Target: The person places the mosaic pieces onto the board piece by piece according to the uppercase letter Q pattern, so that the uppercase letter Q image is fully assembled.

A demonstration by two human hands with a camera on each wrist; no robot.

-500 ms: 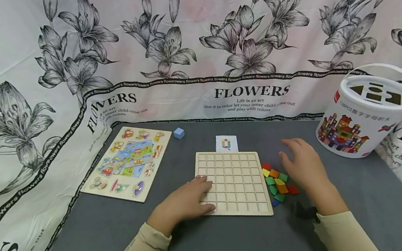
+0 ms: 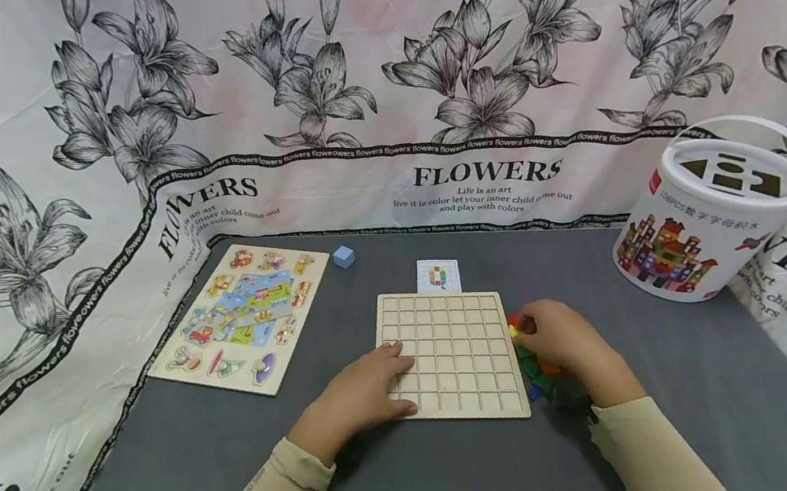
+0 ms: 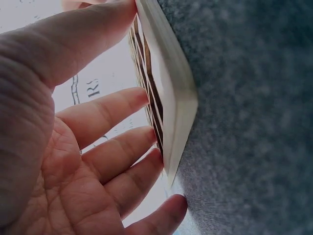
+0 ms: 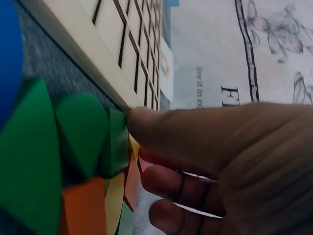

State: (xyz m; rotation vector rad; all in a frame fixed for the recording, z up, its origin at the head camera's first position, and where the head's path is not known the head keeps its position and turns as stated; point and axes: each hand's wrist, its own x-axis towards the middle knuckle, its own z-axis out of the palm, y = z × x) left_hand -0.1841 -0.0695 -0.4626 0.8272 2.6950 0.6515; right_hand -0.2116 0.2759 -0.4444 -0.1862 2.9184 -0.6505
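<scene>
Two hands work low in the head view: the left hand, fingers spread wide, rests on the central grid board; the right hand, narrowed, meets coloured blocks right of centre, its grip unclear.

"What place is this?"
"A play corner: flowered cloth at twelve o'clock, puzzle board at eleven, coloured blocks at one, toy bucket at two."
"Home?"
"Can't tell."
</scene>
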